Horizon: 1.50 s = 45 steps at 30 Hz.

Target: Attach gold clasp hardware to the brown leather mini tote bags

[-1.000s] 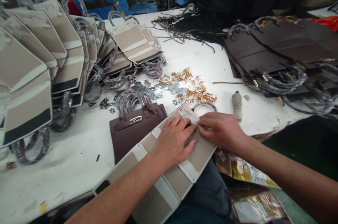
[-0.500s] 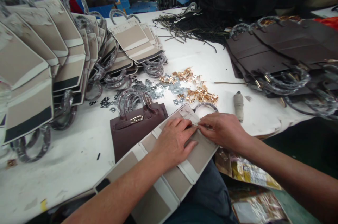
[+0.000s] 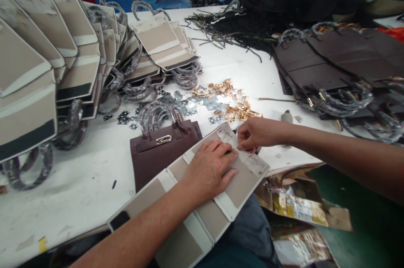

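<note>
A beige-backed panel (image 3: 242, 184) with pale strips lies slanted across my lap and the table edge. My left hand (image 3: 211, 167) rests flat on it, fingers spread. At its upper edge is my right hand (image 3: 249, 134), fingers pinched together; whatever they hold is hidden. Thin bits of metal show on the panel beside the right fingers. Behind the panel a dark brown bag piece (image 3: 162, 150) with a gold clasp and plastic-wrapped handles lies on the table. Gold fittings (image 3: 241, 111) and flat grey metal plates (image 3: 186, 104) are scattered beyond it.
Stacked beige panels with wrapped handles (image 3: 75, 41) fill the left side of the table (image 3: 78, 192). Dark brown bag pieces (image 3: 341, 62) lie at the right. Black cords (image 3: 233, 28) are heaped behind. A grey wrapped stick (image 3: 286, 117) is partly behind my right arm. An open carton (image 3: 337, 217) stands below.
My right hand has turned and lifted a little, its forearm now higher, uncovering the panel's right corner. My left hand stays on the panel. The view has shifted slightly.
</note>
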Motion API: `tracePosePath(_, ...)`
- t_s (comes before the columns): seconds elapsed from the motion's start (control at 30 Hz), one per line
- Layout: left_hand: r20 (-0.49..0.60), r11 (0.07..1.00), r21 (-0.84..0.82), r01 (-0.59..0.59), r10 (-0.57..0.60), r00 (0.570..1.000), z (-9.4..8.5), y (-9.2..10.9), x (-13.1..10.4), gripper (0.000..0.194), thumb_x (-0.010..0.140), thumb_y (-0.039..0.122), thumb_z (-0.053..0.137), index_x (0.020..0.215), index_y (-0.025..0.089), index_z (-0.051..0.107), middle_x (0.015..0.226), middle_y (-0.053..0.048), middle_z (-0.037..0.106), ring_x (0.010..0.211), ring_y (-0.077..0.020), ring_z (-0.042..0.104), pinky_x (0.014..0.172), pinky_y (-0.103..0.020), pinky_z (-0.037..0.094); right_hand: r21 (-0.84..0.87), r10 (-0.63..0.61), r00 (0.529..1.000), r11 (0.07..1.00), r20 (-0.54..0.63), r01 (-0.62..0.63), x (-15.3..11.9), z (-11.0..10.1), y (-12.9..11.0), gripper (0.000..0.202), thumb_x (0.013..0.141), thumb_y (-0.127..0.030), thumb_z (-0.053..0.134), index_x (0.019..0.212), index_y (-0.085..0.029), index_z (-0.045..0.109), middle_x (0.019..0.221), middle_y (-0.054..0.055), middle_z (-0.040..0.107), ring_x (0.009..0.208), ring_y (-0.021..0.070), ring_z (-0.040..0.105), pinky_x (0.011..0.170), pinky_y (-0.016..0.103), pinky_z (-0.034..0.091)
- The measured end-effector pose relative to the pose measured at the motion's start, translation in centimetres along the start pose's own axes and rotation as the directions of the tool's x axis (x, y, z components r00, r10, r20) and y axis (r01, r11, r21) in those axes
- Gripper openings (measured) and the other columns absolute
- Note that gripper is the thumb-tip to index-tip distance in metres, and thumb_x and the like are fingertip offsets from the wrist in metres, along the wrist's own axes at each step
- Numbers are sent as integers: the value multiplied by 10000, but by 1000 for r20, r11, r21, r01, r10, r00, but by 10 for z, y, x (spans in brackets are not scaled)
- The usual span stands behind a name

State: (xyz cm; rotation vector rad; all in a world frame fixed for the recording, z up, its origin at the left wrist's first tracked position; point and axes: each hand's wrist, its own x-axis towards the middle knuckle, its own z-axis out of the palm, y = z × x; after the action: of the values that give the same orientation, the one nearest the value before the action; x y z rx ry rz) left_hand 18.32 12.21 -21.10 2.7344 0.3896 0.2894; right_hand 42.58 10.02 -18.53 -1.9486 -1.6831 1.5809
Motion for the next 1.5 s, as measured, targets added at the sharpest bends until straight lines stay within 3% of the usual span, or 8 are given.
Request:
tracePosePath(0.3, 49, 1000, 11, 13, -14, 999, -2, 0, 1, 392, 990, 412, 593, 1335, 226, 609, 1348, -57, 616, 1245, -294, 493, 1085, -505, 405, -179, -70, 991, 983, -113, 49, -4, 5, 2, 78, 738, -234, 675, 660, -225, 671, 566, -30, 662, 564, 159, 627, 523, 256, 415)
tracePosePath(0.43, 49, 999, 29, 23, -24, 999, -3, 1, 3, 392, 993, 409, 584, 1339, 226, 604, 1342, -57, 609, 1235, -291, 494, 1076, -501, 405, -359, -204, 947, 927, -247, 106, -7, 13, 3, 109, 746, -224, 675, 639, -214, 663, 588, -33, 640, 571, 125, 551, 556, 266, 358)
tracePosePath(0.53, 45, 999, 40, 21, -23, 999, -4, 4, 4, 387, 986, 400, 593, 1333, 229, 605, 1330, -58, 611, 1230, -293, 495, 1075, -497, 407, -387, -245, 907, 916, -342, 102, -15, 24, 8, 113, 794, -250, 653, 692, -205, 674, 630, -21, 643, 602, 128, 538, 596, 278, 353)
tracePosePath(0.63, 38, 998, 57, 12, -14, 999, -4, 7, 3, 381, 983, 391, 598, 1326, 226, 606, 1322, -61, 616, 1227, -290, 498, 1072, -493, 410, -278, -223, 889, 954, -399, 115, -24, 36, 13, 124, 825, -287, 632, 749, -211, 694, 680, -20, 656, 645, 134, 559, 632, 281, 380)
tracePosePath(0.8, 10, 997, 71, 11, -12, 1000, -3, 9, 2, 394, 965, 375, 624, 1327, 219, 609, 1300, -74, 630, 1224, -289, 504, 1069, -494, 421, 12, -65, 916, 997, -396, 76, -32, 47, 16, 180, 755, -300, 669, 918, -232, 703, 655, -56, 549, 615, 133, 497, 581, 283, 362)
tracePosePath(1.27, 41, 998, 46, 31, -33, 999, -3, 7, 5, 412, 971, 375, 612, 1353, 224, 585, 1323, -75, 617, 1223, -299, 489, 1058, -509, 419, 265, -16, 949, 959, -313, 104, -20, 46, 18, 277, 664, -285, 650, 929, -207, 622, 674, -68, 446, 628, 130, 421, 568, 293, 320)
tracePosePath(1.5, 51, 996, 83, 16, -21, 998, -5, 12, 5, 424, 979, 373, 600, 1376, 230, 566, 1312, -67, 614, 1212, -292, 493, 1051, -502, 418, 214, -68, 940, 966, -335, 146, -21, 46, 21, 278, 671, -295, 656, 931, -197, 632, 666, -69, 455, 630, 128, 430, 570, 284, 330)
